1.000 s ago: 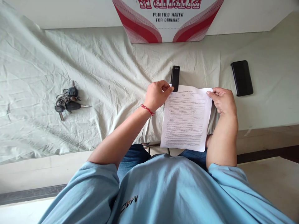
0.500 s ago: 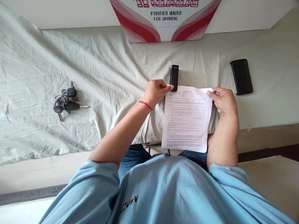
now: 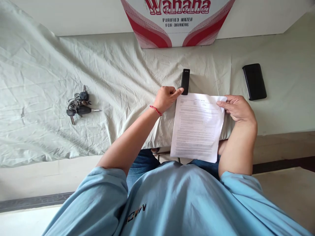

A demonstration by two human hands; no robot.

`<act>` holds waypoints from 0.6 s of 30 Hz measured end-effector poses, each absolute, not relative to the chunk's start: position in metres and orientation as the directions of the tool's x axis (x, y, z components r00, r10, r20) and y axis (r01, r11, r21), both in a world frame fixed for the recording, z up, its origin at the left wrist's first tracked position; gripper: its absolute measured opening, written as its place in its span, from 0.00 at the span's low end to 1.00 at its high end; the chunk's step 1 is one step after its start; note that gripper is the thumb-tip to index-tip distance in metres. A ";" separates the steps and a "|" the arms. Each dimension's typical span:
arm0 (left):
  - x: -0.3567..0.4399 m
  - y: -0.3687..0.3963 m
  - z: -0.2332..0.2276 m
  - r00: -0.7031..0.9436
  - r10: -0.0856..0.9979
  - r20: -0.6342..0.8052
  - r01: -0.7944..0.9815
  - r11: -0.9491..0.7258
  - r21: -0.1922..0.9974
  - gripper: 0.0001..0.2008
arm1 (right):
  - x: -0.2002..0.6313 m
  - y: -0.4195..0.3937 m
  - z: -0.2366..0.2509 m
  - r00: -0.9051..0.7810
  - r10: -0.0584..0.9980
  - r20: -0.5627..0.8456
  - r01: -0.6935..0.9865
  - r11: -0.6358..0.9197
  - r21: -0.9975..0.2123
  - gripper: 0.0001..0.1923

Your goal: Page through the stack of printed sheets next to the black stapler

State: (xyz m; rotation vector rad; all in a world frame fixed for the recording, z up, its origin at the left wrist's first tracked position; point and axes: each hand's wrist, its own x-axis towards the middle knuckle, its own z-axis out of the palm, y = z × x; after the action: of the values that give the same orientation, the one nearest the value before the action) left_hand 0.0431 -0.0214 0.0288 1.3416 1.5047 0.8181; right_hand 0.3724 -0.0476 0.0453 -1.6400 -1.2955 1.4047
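Note:
My left hand (image 3: 167, 98), with a red thread bracelet at the wrist, is closed at the top left corner of a printed sheet of paper (image 3: 198, 131). Its thumb tip overlaps the near end of a black stapler (image 3: 185, 80), which lies lengthwise away from me with that end at the paper's corner. Whether the corner sits inside the stapler's jaw cannot be made out. The top right corner is pinched between thumb and fingers of my right hand (image 3: 237, 108). Below, the sheet hangs past the table edge above my lap.
A wrinkled pale cloth (image 3: 123, 72) covers the table. Off to the left lies a bunch of keys (image 3: 82, 106); at the right is a black phone-like slab (image 3: 255, 82). A red and white water carton (image 3: 177, 32) stands at the back against a white surface.
The view has shifted slightly, showing more of the carton. My right hand has moved a little right and down, its wrist more bent. The left thumb stays by the stapler.

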 end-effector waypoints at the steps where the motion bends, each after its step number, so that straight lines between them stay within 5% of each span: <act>1: 0.039 -0.025 0.026 0.016 0.980 -0.199 0.302 0.185 0.935 0.33 | 0.375 -0.049 0.048 -0.104 0.915 -0.389 0.268 -0.351 -0.897 0.26; 5: 0.022 -0.045 0.022 -0.016 0.993 -0.113 0.117 0.114 0.986 0.34 | 0.380 -0.055 0.055 -0.231 0.894 -0.383 0.214 -0.338 -0.917 0.21; 11: 0.013 -0.077 0.028 0.254 0.956 -0.144 -0.076 0.169 0.983 0.40 | 0.372 -0.040 0.038 0.051 0.976 -0.213 0.026 -0.215 -0.976 0.25; 14: 0.014 -0.082 0.024 0.339 0.929 -0.150 0.043 0.144 0.989 0.39 | 0.367 -0.029 0.023 0.154 0.977 -0.150 0.003 -0.152 -0.988 0.30; 18: 0.018 -0.081 0.009 0.177 0.983 -0.045 0.143 0.019 0.990 0.37 | 0.362 -0.024 0.014 0.206 0.973 -0.101 0.013 -0.106 -0.994 0.33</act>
State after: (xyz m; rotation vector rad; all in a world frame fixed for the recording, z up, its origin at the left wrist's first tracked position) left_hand 0.0184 -0.0813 0.0090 1.3674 1.1892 0.9808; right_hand 0.3616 -0.0244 0.0141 -1.3928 -1.0206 1.1173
